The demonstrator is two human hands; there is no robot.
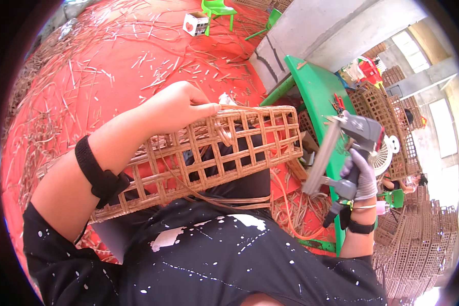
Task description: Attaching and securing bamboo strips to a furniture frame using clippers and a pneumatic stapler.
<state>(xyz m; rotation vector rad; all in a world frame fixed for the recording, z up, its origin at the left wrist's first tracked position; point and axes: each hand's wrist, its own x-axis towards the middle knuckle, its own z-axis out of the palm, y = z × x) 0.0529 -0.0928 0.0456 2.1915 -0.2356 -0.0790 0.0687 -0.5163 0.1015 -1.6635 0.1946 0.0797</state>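
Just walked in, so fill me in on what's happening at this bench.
A person is working on a woven rattan basket resting across their lap. Their left hand grips its upper rim, fingers curled over the edge. Their gloved right hand holds a grey pneumatic staple gun off to the side, apart from the basket. Loose cane strips litter the red floor, and finished baskets are stacked at right.

Count of what is in view

One open-weave rattan basket (209,153), one grey nail gun (354,140), two green plastic chairs (217,10), one white box (196,23), one green table (316,92), one small white fan (387,153), and two black wristbands (98,173); the stacked baskets (418,239) at right are too many to count.
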